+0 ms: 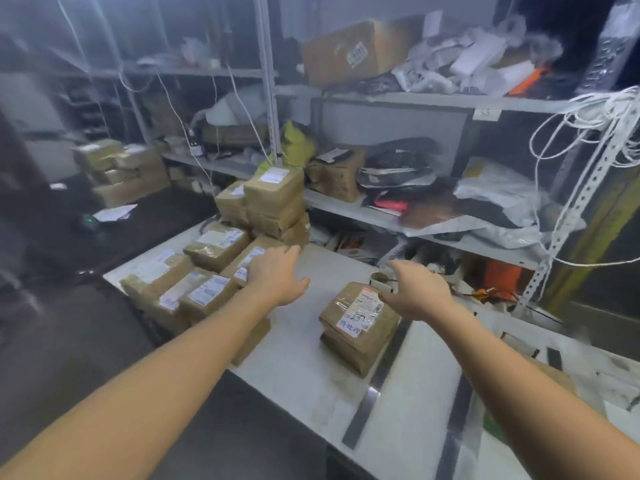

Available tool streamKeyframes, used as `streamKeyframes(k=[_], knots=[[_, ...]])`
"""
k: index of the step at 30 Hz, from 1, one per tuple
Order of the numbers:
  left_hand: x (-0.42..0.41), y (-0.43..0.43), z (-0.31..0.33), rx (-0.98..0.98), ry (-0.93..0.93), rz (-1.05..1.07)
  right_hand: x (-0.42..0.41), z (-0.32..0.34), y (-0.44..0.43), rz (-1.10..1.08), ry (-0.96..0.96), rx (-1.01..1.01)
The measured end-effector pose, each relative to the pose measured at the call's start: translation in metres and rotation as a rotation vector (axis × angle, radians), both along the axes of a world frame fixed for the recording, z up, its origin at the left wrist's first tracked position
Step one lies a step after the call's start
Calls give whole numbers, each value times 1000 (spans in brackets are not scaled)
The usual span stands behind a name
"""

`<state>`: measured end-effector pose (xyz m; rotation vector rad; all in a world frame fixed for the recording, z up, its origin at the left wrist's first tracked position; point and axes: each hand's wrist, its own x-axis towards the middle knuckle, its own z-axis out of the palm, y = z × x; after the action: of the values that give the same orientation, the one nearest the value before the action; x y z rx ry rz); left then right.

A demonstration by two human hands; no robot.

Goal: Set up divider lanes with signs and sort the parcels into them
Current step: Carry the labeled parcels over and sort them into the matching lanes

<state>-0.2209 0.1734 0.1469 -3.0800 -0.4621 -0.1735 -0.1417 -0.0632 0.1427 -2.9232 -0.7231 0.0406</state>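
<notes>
Both my hands reach forward over a white table (294,358). My left hand (277,275) hovers with straight fingers beside a heap of brown taped parcels (194,271) at the table's left end. My right hand (419,292) is spread, empty, just above and right of a small stack of two brown parcels (356,323), whose top carries a white handwritten sign. A taller stack of parcels (273,199) stands at the table's far edge. Two dark divider strips (377,379) (457,410) lie across the table on the right.
Metal shelving (415,216) behind the table holds bags, cartons and loose clutter. White cords (588,133) hang at the right upright. More cartons (121,171) are stacked on the dark floor at far left, with a sheet of paper (114,213) nearby.
</notes>
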Motion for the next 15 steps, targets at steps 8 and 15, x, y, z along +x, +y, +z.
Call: streamKeyframes(k=[8,15], knots=[[-7,147,10,90,46,25,1,17,145,11,-29,-26],[28,230,-6,20,42,44,37,-2,237,35,12,25]])
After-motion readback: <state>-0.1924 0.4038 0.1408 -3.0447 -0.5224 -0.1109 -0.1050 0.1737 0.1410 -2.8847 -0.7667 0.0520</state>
